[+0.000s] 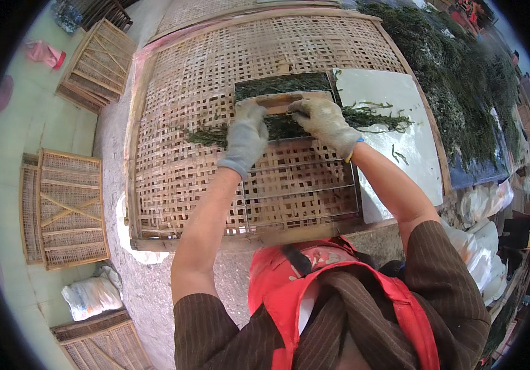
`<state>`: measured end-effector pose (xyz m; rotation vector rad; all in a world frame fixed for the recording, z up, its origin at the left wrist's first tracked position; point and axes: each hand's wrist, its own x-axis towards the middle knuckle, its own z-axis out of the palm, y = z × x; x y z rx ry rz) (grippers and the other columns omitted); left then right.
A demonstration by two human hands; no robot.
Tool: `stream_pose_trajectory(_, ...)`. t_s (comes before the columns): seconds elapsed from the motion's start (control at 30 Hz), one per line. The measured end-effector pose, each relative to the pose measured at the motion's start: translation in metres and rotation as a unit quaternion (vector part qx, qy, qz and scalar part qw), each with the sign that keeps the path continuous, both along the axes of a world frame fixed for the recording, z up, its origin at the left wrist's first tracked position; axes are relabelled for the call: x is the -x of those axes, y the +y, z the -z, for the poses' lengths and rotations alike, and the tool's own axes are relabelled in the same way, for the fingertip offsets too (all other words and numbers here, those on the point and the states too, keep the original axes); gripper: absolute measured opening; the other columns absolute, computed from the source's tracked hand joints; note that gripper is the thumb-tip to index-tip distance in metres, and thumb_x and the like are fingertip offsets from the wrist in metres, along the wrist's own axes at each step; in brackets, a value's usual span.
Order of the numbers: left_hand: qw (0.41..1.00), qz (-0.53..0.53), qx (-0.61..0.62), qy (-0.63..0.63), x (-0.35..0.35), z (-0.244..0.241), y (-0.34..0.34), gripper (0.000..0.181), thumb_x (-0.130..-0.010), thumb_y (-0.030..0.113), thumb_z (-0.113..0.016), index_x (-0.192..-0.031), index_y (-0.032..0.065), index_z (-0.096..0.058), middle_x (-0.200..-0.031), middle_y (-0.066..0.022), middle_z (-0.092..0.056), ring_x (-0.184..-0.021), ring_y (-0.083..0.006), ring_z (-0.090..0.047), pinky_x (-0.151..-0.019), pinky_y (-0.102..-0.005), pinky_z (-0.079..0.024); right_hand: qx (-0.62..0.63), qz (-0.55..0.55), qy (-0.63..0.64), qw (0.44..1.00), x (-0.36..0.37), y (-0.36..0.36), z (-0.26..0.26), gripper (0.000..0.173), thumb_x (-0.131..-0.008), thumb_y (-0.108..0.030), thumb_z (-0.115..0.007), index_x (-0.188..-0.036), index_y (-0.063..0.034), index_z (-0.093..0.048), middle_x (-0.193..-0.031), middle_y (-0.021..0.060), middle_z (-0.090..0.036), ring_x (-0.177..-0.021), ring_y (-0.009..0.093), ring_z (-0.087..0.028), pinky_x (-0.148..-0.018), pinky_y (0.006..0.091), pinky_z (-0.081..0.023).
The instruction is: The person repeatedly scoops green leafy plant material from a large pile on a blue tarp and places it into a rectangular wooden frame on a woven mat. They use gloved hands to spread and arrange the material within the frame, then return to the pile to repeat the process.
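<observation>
Before me lies a wire frame (299, 188) divided into sections, resting on a woven bamboo tray (191, 88). Dark green seaweed (288, 84) fills its far section. Across the frame lies a wooden strip (278, 101); my left hand (246, 138), in a pale knit glove, grips its left end, slightly blurred. My right hand (322, 119), gloved too, has its curled fingers on the strip's right part. Beneath and between both hands runs a band of loose seaweed strands (279, 127). Its ends stick out past the frame, leftwards over the bamboo and rightwards onto a white board (385, 157).
A large seaweed heap (445, 78) covers a blue surface right of the tray. Wooden-framed bamboo racks (71, 208) lean along the left wall, with a white sack (93, 296) below them. Plastic bags (484, 199) sit at the right.
</observation>
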<state>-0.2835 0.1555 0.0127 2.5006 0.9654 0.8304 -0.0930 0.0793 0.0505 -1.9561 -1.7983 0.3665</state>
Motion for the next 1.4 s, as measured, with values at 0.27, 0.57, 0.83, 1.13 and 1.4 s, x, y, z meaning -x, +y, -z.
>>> stream_pose_trajectory(0.27, 0.839, -0.072, 0.427, -0.329, 0.031, 0.025, 0.016, 0.029, -0.091, 0.000, -0.053, -0.120, -0.0004, -0.058, -0.112, -0.0090, -0.062, -0.100, -0.0127, -0.059, -0.088, -0.0248, -0.048, -0.111, -0.206, -0.213, 0.949, 0.045, 0.007, 0.040, 0.023, -0.084, -0.029, -0.062, -0.095, -0.0118, -0.071, -0.076, 0.0089, -0.062, -0.074, 0.029, -0.064, -0.072, 0.0411, -0.052)
stream_pose_trajectory(0.57, 0.899, -0.177, 0.322, -0.239, 0.058, 0.018, -0.005, 0.036, -0.087, 0.008, -0.058, -0.122, 0.0009, -0.057, -0.116, -0.0113, -0.061, -0.101, -0.0175, -0.059, -0.084, -0.0259, -0.049, 0.055, -0.067, 0.004, 0.996, 0.064, 0.053, 0.036, 0.026, -0.085, -0.027, -0.058, -0.101, -0.0098, -0.069, -0.097, 0.0142, -0.068, -0.092, 0.035, -0.063, -0.081, 0.0430, -0.050)
stream_pose_trajectory(0.83, 0.956, -0.137, 0.115, 0.233, 0.086, 0.025, 0.010, 0.106, -0.068, 0.034, -0.078, -0.148, 0.0062, -0.014, -0.149, -0.0179, -0.027, -0.140, -0.0323, -0.022, -0.117, -0.0435, -0.012, -0.010, -0.113, -0.187, 0.976, 0.085, 0.010, 0.061, 0.058, -0.091, -0.039, -0.048, -0.130, 0.0043, -0.048, -0.139, 0.0221, -0.044, -0.131, 0.038, -0.039, -0.109, 0.0465, -0.030)
stream_pose_trajectory(1.13, 0.964, -0.050, 0.124, 0.229, 0.057, 0.018, 0.052, 0.084, -0.070, 0.010, -0.072, -0.144, 0.0072, -0.033, -0.147, -0.0174, -0.034, -0.138, -0.0302, -0.029, -0.117, -0.0379, -0.019, 0.026, -0.111, -0.165, 0.980, 0.110, 0.019, 0.066, 0.055, -0.090, -0.032, -0.048, -0.131, 0.0041, -0.048, -0.138, 0.0243, -0.044, -0.131, 0.039, -0.039, -0.108, 0.0475, -0.031)
stream_pose_trajectory(1.4, 0.912, 0.040, 0.394, -0.112, 0.013, -0.071, 0.040, 0.042, -0.082, 0.016, -0.068, -0.121, 0.0026, -0.057, -0.110, -0.0104, -0.063, -0.099, -0.0155, -0.058, -0.089, -0.0284, -0.048, 0.194, -0.164, -0.128, 0.959, 0.106, 0.032, 0.057, 0.039, -0.087, -0.032, -0.050, -0.112, -0.0048, -0.063, -0.108, 0.0180, -0.065, -0.101, 0.035, -0.061, -0.086, 0.0473, -0.044)
